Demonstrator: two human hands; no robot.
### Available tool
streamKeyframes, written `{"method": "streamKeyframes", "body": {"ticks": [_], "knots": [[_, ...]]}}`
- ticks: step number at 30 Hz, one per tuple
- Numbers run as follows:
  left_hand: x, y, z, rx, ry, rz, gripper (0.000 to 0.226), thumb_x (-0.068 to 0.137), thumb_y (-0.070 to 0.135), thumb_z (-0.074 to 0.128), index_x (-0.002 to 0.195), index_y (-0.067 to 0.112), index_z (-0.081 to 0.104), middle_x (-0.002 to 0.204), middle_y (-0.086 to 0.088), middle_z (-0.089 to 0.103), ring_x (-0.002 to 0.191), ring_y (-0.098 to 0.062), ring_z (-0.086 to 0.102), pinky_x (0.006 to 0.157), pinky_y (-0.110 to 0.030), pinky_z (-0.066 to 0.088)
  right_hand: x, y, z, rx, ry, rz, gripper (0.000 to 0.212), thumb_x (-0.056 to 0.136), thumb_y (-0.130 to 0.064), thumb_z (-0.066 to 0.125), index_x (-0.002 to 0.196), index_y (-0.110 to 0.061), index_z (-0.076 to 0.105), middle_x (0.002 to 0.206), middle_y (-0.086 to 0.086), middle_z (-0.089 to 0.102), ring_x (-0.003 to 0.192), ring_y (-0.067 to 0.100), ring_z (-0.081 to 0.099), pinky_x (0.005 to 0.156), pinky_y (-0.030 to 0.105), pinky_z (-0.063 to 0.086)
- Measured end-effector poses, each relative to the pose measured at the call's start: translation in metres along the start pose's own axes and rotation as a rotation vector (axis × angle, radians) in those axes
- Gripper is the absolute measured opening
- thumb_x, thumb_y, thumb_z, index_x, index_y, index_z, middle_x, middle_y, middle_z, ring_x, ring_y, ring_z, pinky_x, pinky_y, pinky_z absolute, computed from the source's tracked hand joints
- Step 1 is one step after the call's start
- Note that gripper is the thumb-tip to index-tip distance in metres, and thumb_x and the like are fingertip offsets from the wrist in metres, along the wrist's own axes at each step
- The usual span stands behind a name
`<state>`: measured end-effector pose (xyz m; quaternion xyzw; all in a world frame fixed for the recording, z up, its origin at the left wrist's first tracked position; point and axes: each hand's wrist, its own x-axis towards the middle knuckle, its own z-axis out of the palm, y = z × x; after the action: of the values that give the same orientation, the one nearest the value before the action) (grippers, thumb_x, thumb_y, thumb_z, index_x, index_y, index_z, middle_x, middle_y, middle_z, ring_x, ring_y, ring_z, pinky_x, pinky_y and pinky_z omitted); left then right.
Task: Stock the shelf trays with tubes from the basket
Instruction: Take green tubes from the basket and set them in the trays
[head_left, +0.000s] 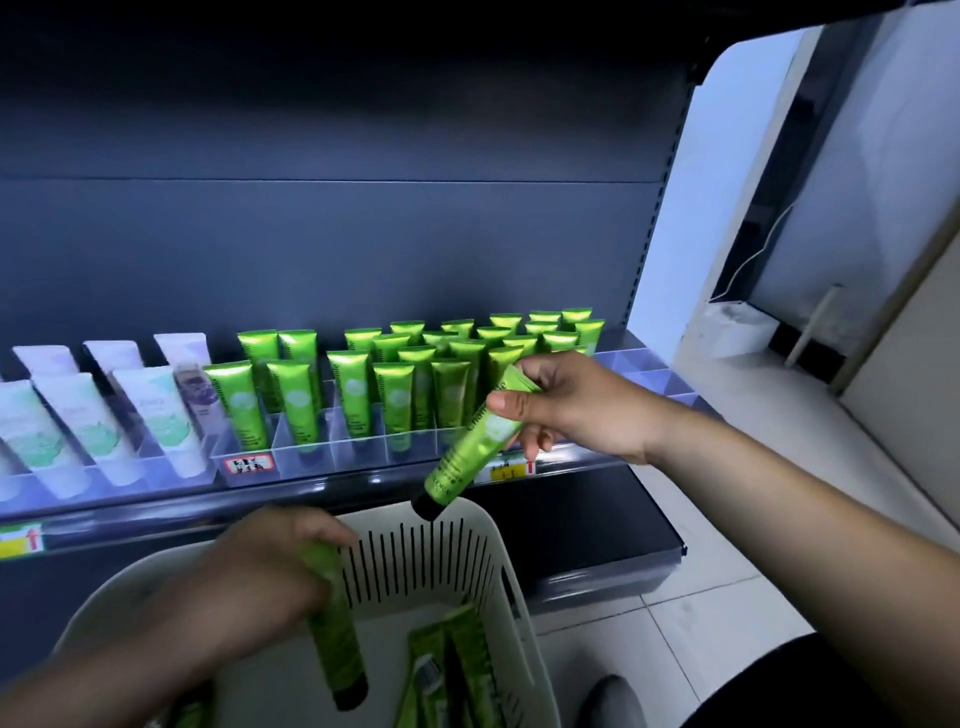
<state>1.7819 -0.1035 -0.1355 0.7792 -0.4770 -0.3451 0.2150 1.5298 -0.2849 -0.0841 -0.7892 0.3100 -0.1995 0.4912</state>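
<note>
Dark shelving (363, 234) fills the background, with pale floor tiles to the right. Clear divided trays (332, 452) run along the shelf front.

Progress, as judged from the layout: well along, not finished. Just behind and left of the right hand's grip, a dense block of standing green tubes (447, 358) is already stocked, caps down, several rows deep. Further left of that grip, white tubes (156, 410) occupy their own tray section. Just right of and behind the right grip, a few clear compartments (644, 374) are seen with no tubes in them, so free slots are judged to remain.

Right hand (566, 405): fingers and thumb are curled round the upper half of a green tube (467, 447), held tilted with the black cap hanging down-left, over the basket's far rim and in front of the tray edge. Not yet seated in a slot.

Left hand (260, 566): fingers are wrapped round the top of a second green tube (335, 639), cap down, inside the white slotted basket (498, 582). Motion blur is present, so exact finger placement cannot be told.

Below and right of the left grip, more green tubes (447, 670) are lying at the basket bottom; the count cannot be read. Remaining work is judged as: two held tubes to be placed, plus the basket leftovers.
</note>
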Motion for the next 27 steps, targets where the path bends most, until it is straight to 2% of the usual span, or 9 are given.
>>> {"method": "streamKeyframes", "body": {"ticks": [3,5,9,12,14,16,19,22,27], "knots": [[-0.004,0.007,-0.002,-0.032,0.016,0.073,0.061,0.069,-0.001,0.079,0.106,0.047,0.07,0.089,0.014,0.079,0.083,-0.023,0.076,0.077,-0.038,0.06,-0.004,0.005,-0.005,0.023,-0.011,-0.005,0.016,0.101,-0.018,0.066,0.089,-0.007,0.066,0.077,0.003,0.075,0.059,0.016,0.068,0.058,0.023,0.051],[-0.006,0.012,-0.003,-0.129,0.02,0.121,0.063,0.073,-0.001,0.08,0.11,0.048,0.068,0.093,0.024,0.077,0.087,-0.018,0.076,0.081,-0.034,0.059,-0.007,0.004,-0.011,0.036,-0.019,-0.009,0.016,0.103,-0.016,0.062,0.092,-0.005,0.068,0.08,0.006,0.076,0.063,0.016,0.069,0.065,0.028,0.055],[-0.008,0.031,-0.001,-0.269,0.005,0.244,0.04,0.078,0.015,0.081,0.104,0.045,0.076,0.101,0.019,0.078,0.093,-0.014,0.073,0.096,-0.039,0.053,-0.013,-0.015,-0.043,-0.099,-0.025,-0.081,0.024,0.106,-0.022,0.057,0.096,-0.003,0.068,0.081,0.013,0.073,0.071,0.024,0.066,0.075,0.047,0.053],[-0.007,0.058,0.003,-0.23,0.051,0.364,0.032,0.088,0.018,0.076,0.095,0.049,0.077,0.079,-0.002,0.078,0.055,-0.007,0.061,0.063,-0.019,0.049,-0.019,-0.044,-0.079,-0.21,0.001,-0.113,0.028,0.106,-0.031,0.056,0.095,-0.009,0.069,0.074,0.007,0.071,0.07,0.023,0.064,0.073,0.055,0.052],[-0.005,0.081,0.001,-0.19,0.05,0.417,0.028,0.089,0.032,0.074,0.1,0.058,0.073,0.082,-0.018,0.074,0.053,-0.025,0.059,0.062,-0.023,0.039,-0.021,-0.064,-0.104,-0.207,0.029,-0.135,0.031,0.108,-0.024,0.052,0.103,0.002,0.068,0.078,0.002,0.073,0.069,0.017,0.063,0.073,0.039,0.054],[0.001,0.109,0.001,-0.128,0.039,0.491,0.025,0.089,0.04,0.073,0.106,0.059,0.071,0.076,-0.013,0.073,0.058,-0.032,0.061,0.065,-0.026,0.036,-0.021,-0.082,-0.129,-0.242,0.059,-0.146,0.035,0.107,-0.02,0.052,0.113,0.011,0.067,0.087,0.004,0.076,0.07,0.015,0.063,0.071,0.026,0.054],[0.015,0.158,0.004,-0.079,0.084,0.602,0.014,0.089,0.03,0.072,0.097,0.04,0.078,0.05,0.007,0.054,0.045,-0.006,0.038,0.046,-0.02,0.028,-0.018,-0.094,-0.162,-0.364,0.125,-0.107,0.031,0.104,-0.023,0.059,0.112,0.004,0.074,0.08,0.002,0.075,0.066,0.012,0.062,0.068,0.022,0.054],[0.039,0.2,0.015,-0.108,0.1,0.683,0.007,0.086,0.021,0.073,0.091,0.023,0.078,0.063,-0.011,0.062,0.051,-0.011,0.043,0.05,-0.024,0.033,-0.008,-0.084,-0.182,-0.429,0.224,-0.077,0.02,0.099,-0.025,0.07,0.097,-0.007,0.078,0.067,0.003,0.07,0.062,0.012,0.06,0.065,0.023,0.052],[0.084,0.245,0.04,-0.119,0.209,0.743,0.005,0.081,0.019,0.076,0.085,0.023,0.076,0.079,0.005,0.077,0.046,-0.001,0.051,0.044,-0.015,0.037,0.011,-0.041,-0.203,-0.476,0.27,0.083,0.017,0.097,-0.026,0.074,0.093,-0.011,0.081,0.071,0.011,0.074,0.066,0.017,0.062,0.066,0.025,0.054]]}}
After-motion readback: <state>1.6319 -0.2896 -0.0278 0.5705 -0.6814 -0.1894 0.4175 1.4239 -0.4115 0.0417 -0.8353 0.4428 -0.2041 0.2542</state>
